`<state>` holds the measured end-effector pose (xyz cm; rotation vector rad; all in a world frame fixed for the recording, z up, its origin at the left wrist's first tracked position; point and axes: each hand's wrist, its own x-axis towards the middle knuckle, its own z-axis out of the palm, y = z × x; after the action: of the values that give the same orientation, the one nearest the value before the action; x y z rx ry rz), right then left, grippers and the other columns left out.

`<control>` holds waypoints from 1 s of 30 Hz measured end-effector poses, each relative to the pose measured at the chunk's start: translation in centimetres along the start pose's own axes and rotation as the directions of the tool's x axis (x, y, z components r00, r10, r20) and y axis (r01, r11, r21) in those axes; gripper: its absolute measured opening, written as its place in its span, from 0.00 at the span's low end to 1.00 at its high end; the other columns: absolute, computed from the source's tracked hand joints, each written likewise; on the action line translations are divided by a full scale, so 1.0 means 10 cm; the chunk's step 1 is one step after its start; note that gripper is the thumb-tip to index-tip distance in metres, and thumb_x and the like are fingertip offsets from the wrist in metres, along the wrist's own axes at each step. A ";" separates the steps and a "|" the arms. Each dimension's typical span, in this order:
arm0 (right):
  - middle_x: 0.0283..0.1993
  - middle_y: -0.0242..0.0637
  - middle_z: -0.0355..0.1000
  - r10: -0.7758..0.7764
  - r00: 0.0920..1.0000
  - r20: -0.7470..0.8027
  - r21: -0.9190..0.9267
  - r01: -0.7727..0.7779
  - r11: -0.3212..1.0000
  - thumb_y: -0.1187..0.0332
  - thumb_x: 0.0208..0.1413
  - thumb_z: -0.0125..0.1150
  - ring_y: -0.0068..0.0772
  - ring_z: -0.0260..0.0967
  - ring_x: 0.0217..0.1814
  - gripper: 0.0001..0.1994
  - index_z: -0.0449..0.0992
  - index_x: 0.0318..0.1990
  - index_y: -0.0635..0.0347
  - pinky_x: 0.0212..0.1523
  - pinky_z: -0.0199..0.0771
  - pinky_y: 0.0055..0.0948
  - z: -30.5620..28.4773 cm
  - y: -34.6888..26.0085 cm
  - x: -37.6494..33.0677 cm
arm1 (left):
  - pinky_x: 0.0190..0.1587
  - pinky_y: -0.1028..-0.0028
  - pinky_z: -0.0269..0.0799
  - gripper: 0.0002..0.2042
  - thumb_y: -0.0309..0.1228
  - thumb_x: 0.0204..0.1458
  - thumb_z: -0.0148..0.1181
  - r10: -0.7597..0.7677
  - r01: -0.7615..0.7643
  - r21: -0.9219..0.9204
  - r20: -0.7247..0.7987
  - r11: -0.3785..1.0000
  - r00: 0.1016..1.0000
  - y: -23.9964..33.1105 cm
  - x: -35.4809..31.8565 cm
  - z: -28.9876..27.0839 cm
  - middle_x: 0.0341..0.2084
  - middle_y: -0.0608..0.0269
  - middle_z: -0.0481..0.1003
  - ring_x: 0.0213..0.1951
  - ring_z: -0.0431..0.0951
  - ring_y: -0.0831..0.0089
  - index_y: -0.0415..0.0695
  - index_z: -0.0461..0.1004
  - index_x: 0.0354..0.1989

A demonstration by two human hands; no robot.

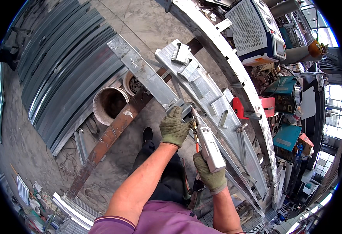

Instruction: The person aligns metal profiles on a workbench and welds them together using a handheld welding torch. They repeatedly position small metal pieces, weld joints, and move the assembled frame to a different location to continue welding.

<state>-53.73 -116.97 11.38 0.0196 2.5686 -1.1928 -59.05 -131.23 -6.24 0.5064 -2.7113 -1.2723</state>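
My left hand (173, 128), in a green work glove, is closed around a short bent metal bracket (185, 107) at the near end of a long galvanized steel beam (143, 73). A white handheld welding gun (211, 149) rests in my gloved right hand (210, 175), its fingers wrapped around the rear of the body. The gun's narrow tip points at the bracket and is very close to it; whether they touch I cannot tell. Just to the right, a wide galvanized channel (253, 168) carries several short metal brackets (198, 87).
A rusty brown beam (104, 141) crosses beneath the steel beam. Two buckets stand beside it, one a large white bucket (96, 104). Stacked steel profiles (61, 66) fill the left floor. A curved-looking metal rail (253, 99), a white-and-blue machine (249, 31) and teal machines (286, 136) line the right.
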 end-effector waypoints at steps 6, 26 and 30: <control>0.32 0.43 0.80 -0.109 0.994 0.029 -0.109 0.112 0.988 0.66 0.57 0.75 0.49 0.81 0.32 0.10 0.84 0.43 0.59 0.34 0.80 0.41 0.00 -0.03 0.03 | 0.59 0.54 0.76 0.36 0.55 0.50 0.73 -0.003 0.003 0.004 0.016 1.000 1.000 0.00 0.00 -0.01 0.59 0.49 0.79 0.56 0.82 0.49 0.43 0.77 0.62; 0.31 0.37 0.80 -0.187 0.981 0.048 -0.165 0.193 0.967 0.70 0.59 0.76 0.32 0.80 0.31 0.10 0.84 0.45 0.62 0.34 0.78 0.34 0.02 0.03 0.00 | 0.63 0.54 0.74 0.37 0.57 0.52 0.70 -0.066 0.063 0.032 0.133 0.998 0.989 0.04 0.04 -0.08 0.62 0.49 0.78 0.61 0.80 0.52 0.43 0.76 0.65; 0.31 0.38 0.80 -0.198 0.979 0.051 -0.153 0.203 0.967 0.71 0.58 0.77 0.30 0.80 0.31 0.10 0.84 0.45 0.62 0.34 0.79 0.34 0.02 0.05 -0.01 | 0.63 0.54 0.73 0.37 0.56 0.52 0.70 -0.040 0.038 0.029 0.081 0.999 0.996 0.02 0.03 -0.04 0.61 0.48 0.78 0.61 0.80 0.51 0.43 0.76 0.65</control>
<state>-53.51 -116.79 10.96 -0.3008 2.6756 -1.0405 -59.34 -131.52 -5.84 0.5241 -2.8028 -1.2946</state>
